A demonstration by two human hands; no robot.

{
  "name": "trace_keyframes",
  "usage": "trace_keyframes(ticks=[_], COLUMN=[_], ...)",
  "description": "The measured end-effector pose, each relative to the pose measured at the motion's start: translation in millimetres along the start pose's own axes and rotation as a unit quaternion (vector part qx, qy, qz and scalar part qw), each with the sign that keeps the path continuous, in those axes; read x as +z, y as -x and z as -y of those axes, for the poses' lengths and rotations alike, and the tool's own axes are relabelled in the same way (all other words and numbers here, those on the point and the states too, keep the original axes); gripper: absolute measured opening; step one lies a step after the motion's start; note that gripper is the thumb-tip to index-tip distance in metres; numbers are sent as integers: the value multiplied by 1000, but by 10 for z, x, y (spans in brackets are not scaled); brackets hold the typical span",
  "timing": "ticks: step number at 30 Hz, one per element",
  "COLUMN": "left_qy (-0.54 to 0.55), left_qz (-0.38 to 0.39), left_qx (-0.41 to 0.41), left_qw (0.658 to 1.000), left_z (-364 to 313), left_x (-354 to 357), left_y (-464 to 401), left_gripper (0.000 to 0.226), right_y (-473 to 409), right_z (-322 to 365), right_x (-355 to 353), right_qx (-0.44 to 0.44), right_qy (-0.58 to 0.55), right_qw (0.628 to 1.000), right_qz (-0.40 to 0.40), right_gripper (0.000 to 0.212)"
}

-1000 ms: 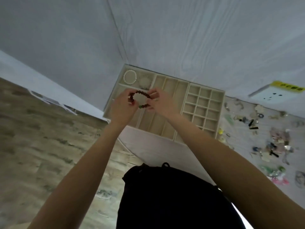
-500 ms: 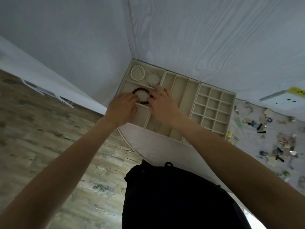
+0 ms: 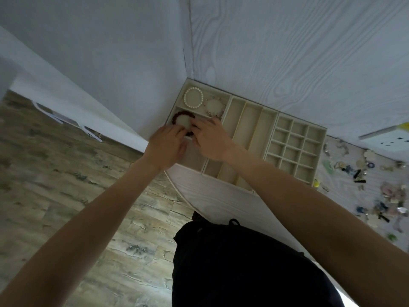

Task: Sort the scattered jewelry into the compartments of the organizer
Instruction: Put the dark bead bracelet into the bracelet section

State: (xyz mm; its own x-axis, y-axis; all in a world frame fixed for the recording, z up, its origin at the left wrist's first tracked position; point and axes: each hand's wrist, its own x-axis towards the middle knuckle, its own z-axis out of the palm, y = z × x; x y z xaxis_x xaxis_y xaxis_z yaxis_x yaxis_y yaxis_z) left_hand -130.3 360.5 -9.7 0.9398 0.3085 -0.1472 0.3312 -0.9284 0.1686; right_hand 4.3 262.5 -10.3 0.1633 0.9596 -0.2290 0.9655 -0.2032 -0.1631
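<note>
Step in hand: the person is setting a dark red bead bracelet (image 3: 182,120) into the second compartment from the far end in the left column of the beige organizer (image 3: 254,138).
Bracelet: it lies as a ring around a pale round cushion, inside that compartment; its near arc is hidden under the fingers.
Left hand (image 3: 166,145): at the bracelet's near-left edge, fingers bent onto the beads; whether it pinches them or only presses cannot be told.
Right hand (image 3: 212,138): just beside the left, fingers reaching to the bracelet's near-right edge; its hold is equally unclear.
Already sorted: a white pearl bracelet (image 3: 193,100) and a pale bead bracelet (image 3: 214,105) sit in the far-left compartment.
Still to sort: scattered jewelry (image 3: 376,191) lies on the surface, well to the right of the organizer.
Next move, judged: let go, lift both hands clear without dragging the beads, then reach right for another piece.
</note>
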Motion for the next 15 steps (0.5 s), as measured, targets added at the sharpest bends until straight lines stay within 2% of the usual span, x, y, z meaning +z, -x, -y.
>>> trace_keyframes(ticks=[4,7,9,12,15], left_qy=[17,25,21,-3,38], left_qz=[-13,-32,-40,-67,-108], left_qx=[-13,-15,-23,-26,43], left_qw=[1000,999,999,997,992], left_z=[-44,-36,-85,-376,-889], left_x=[23,53,34,-99,-206], left_y=[17,40,52,42,-21], left_gripper=[43,34,36,38,26], right_y=[-9,80,256,787,1554], right_z=[16,-52,-125,-261,-385], right_x=[1,-2,-43,-152,-208], right_qx=[7,19,32,73,150], right_qy=[-5,-38,-98,-154,-167], right_qw=[1000,999,994,974,949], right_qz=[9,-8,-47,-151,-221], right_gripper=[46,44,46,46,30])
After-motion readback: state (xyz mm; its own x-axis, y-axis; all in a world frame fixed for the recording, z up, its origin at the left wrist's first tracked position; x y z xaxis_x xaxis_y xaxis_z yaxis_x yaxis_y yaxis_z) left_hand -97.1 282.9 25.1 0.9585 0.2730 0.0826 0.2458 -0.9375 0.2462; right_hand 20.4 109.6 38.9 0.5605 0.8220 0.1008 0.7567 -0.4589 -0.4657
